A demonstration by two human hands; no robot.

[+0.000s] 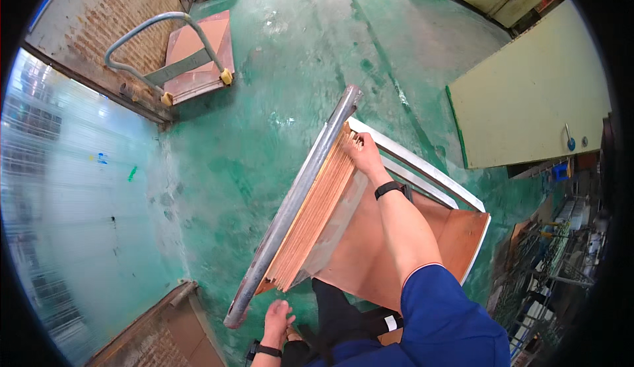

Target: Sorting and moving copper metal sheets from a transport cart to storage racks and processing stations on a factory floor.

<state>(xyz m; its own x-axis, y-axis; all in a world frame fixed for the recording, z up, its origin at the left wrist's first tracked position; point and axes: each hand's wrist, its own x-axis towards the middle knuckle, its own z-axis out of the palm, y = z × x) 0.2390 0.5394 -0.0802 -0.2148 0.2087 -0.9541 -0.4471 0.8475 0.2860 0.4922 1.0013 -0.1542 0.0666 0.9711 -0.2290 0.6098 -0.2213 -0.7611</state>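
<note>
A stack of thin wooden boards (317, 218) stands on edge along a grey metal pipe (294, 205), which seems to be the handle of a low cart. At the stack's far end my right hand (363, 152) has its fingers curled over the board edges. Close to the near end is my left hand (277, 317), its fingers loosely bent and apart, with nothing in it and a small gap to the boards. A brown panel (370, 255) forms the cart's bed, and white rails (422, 162) run along its far right side. My right wrist and forearm cover part of the bed.
Another cart (205, 57) with a bent tube handle carries flat sheets at the upper left. Clear plastic sheeting (86, 189) hangs or stands on the left. A pale cabinet (535, 96) with a handle is at the right, beside cluttered racks (555, 268). Green floor (224, 156) surrounds the cart.
</note>
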